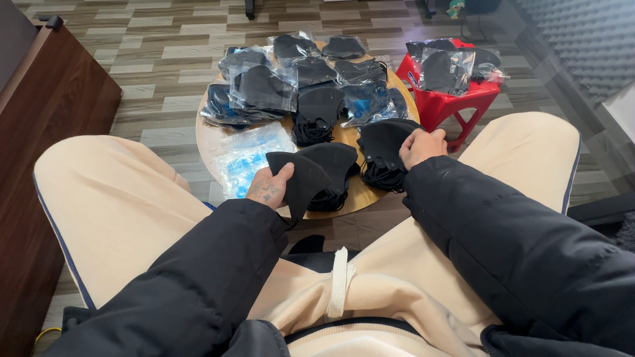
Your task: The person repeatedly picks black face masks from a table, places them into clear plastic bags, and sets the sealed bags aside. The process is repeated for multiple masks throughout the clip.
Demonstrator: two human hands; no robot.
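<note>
My left hand (269,186) pinches a black face mask (303,180) by its edge, just above the near rim of a small round wooden table (206,135). My right hand (421,146) grips the top of a stack of black masks (381,155) standing on the table's right side. A third pile of black masks (336,173) lies between the two hands. Both arms wear black padded sleeves. My knees in cream trousers flank the table.
Bagged black masks (263,89) and loose piles cover the table's far half, with a clear bag of blue items (246,158) at the near left. A red plastic stool (456,99) with more bagged masks stands at the right. A dark wooden cabinet (46,125) is at the left.
</note>
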